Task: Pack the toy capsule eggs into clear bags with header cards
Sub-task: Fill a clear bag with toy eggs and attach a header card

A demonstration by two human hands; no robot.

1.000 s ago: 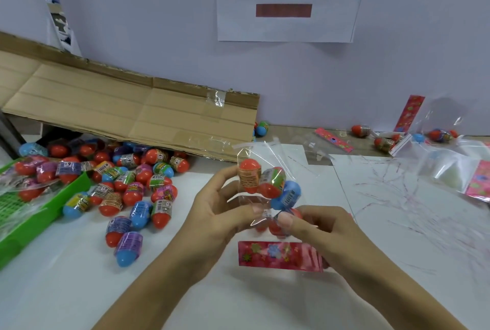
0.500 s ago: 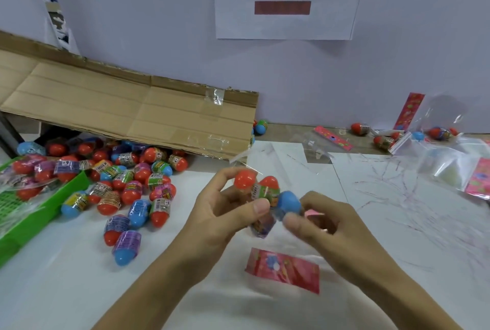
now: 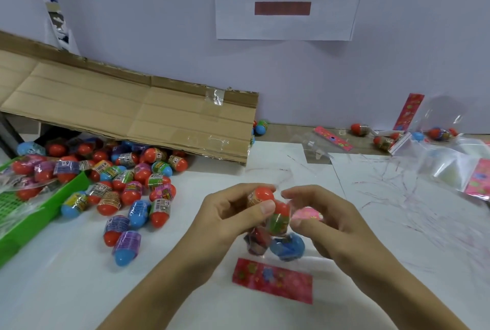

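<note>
A clear bag (image 3: pixel 275 226) holding several capsule eggs hangs between my hands over the white table. My left hand (image 3: pixel 233 221) grips its upper part, thumb across a red-topped egg (image 3: pixel 261 194). My right hand (image 3: pixel 326 221) pinches the bag's right side, with a bit of pink card (image 3: pixel 307 214) showing at the fingers. A blue egg (image 3: pixel 287 246) sits low in the bag. The bag's red header card (image 3: pixel 273 280) hangs at its bottom end, near the table. Loose eggs (image 3: pixel 127 192) lie in a pile to the left.
A green basket (image 3: pixel 29 213) with more eggs stands at the left edge. A flattened cardboard sheet (image 3: pixel 132 117) leans over the pile's back. Packed bags, cards and eggs (image 3: pixel 397 139) lie along the wall at right. A white paper sheet (image 3: pixel 397 210) covers the table's right side.
The bag has swung lower and turned, so the blue egg now sits at the bottom. My hands have closed in around its upper part. The header card has shifted toward me.
</note>
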